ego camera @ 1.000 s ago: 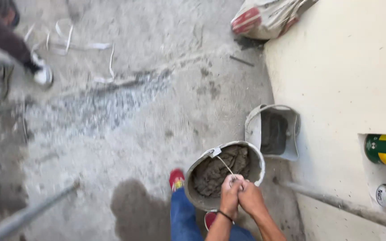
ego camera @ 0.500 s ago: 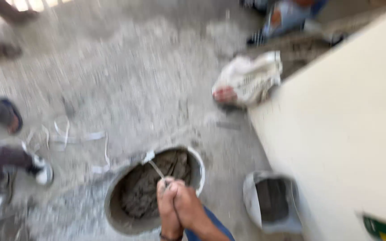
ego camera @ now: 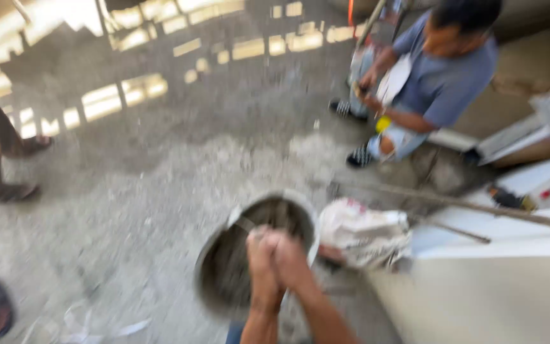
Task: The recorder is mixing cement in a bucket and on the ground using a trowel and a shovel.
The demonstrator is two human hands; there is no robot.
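Observation:
The picture is motion-blurred. A round bucket (ego camera: 224, 274) with dark grey wet mortar hangs tilted in front of me over the concrete floor. My left hand (ego camera: 261, 260) and my right hand (ego camera: 293, 262) are pressed together, fingers closed, just above the bucket's right rim. They appear closed on its thin wire handle, which the blur and the fingers hide. My forearms reach up from the bottom edge.
A crumpled white sack (ego camera: 364, 232) lies right of the bucket, beside a big white panel (ego camera: 498, 293) with a thin rod (ego camera: 479, 207) across it. A person in a blue shirt (ego camera: 444, 76) crouches at the back right. Other people's feet (ego camera: 7, 191) stand left; white straps (ego camera: 90, 326) lie on the floor.
The view has swung up and across the floor. The bucket, still under my joined hands, now looks tilted, the sack sits beside it, and the crouching person has come into view.

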